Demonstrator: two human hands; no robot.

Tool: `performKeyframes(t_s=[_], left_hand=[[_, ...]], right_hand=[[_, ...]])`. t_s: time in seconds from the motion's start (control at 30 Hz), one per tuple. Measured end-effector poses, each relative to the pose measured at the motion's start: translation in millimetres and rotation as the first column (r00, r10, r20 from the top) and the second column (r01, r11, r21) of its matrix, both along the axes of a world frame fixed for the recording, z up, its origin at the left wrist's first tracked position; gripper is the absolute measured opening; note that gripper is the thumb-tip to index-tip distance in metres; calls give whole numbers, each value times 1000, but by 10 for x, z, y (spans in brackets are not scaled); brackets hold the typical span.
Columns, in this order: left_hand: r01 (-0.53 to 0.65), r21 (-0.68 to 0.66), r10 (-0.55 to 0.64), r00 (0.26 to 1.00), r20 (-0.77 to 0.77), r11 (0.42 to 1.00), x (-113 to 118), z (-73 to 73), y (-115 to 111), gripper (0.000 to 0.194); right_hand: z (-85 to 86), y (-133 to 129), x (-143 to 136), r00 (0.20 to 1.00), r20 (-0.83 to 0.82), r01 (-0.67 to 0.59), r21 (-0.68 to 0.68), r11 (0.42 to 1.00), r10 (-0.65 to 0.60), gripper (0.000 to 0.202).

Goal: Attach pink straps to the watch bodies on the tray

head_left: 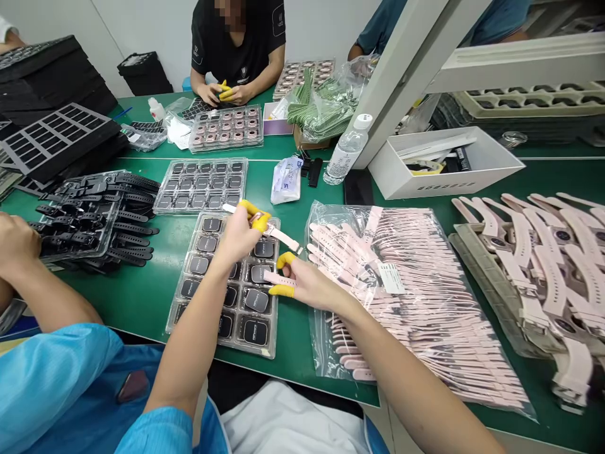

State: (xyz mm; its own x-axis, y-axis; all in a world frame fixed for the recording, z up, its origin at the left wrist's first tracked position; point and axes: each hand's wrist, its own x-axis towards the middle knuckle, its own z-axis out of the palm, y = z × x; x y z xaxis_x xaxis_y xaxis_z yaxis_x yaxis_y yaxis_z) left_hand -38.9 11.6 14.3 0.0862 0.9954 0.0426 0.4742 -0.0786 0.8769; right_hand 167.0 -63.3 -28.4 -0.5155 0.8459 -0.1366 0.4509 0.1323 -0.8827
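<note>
My left hand, with yellow finger cots, pinches a pale pink watch above the tray; its strap sticks out to the right, and my fingers mostly hide its case. Lower and to the right, my right hand, also in yellow finger cots, holds a loose pink watch strap with holes along it. Beneath both hands lies a clear plastic tray with dark square watch pieces in its pockets. Beside my right forearm is a clear bag full of pink straps.
Pink watches lie piled on trays at the right. Black watches fill a tray at the left, near another person's arm. Farther back are a second tray, a bottle, a white box and a co-worker.
</note>
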Motion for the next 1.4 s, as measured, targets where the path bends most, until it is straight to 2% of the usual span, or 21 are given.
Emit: performKeyframes(t_s=[0.07, 0.17, 0.23, 0.33, 0.43, 0.53, 0.63, 0.7, 0.87, 1.17, 1.3, 1.4], left_hand=[[60, 4, -60, 989, 135, 998, 124, -66, -32, 10], [110, 26, -113, 977, 181, 994, 221, -123, -68, 11], [167, 60, -173, 978, 119, 984, 236, -135, -84, 14], [299, 160, -293, 954, -62, 941, 242, -135, -110, 23], [445, 247, -390, 888, -242, 861, 258, -130, -139, 37], [537, 263, -449, 831, -327, 802, 267, -132, -155, 50], [537, 235, -446, 825, -346, 811, 257, -145, -151, 56], [536, 229, -445, 824, -351, 813, 247, -154, -142, 57], [550, 264, -452, 820, -352, 792, 241, -156, -134, 52], [497, 205, -395, 832, -390, 843, 285, -123, -184, 50], [532, 186, -456, 825, -335, 826, 282, -53, -202, 48], [534, 183, -439, 811, -386, 825, 285, -22, -204, 45]], right_hand=[[5, 5, -1, 1000, -19, -5, 55, 998, 6, 33], [24, 36, 3, 974, -202, 111, 27, 993, -103, 39], [37, 55, 3, 893, -399, 182, -105, 978, -209, 43], [57, 69, 2, 746, -585, 173, -290, 941, -318, 46], [82, 75, 6, 685, -629, 158, -365, 917, -368, 46], [104, 82, 18, 681, -628, 146, -386, 911, -376, 44], [99, 86, 23, 717, -604, 111, -394, 912, -348, 41], [77, 88, 14, 713, -604, 105, -410, 906, -356, 39], [51, 96, -21, 604, -670, 95, -477, 874, -431, 39], [148, 112, -16, 465, -710, 20, -589, 808, -529, 39], [103, 121, -17, 450, -701, 52, -598, 800, -553, 43], [66, 128, -15, 466, -681, 65, -610, 790, -565, 42]])
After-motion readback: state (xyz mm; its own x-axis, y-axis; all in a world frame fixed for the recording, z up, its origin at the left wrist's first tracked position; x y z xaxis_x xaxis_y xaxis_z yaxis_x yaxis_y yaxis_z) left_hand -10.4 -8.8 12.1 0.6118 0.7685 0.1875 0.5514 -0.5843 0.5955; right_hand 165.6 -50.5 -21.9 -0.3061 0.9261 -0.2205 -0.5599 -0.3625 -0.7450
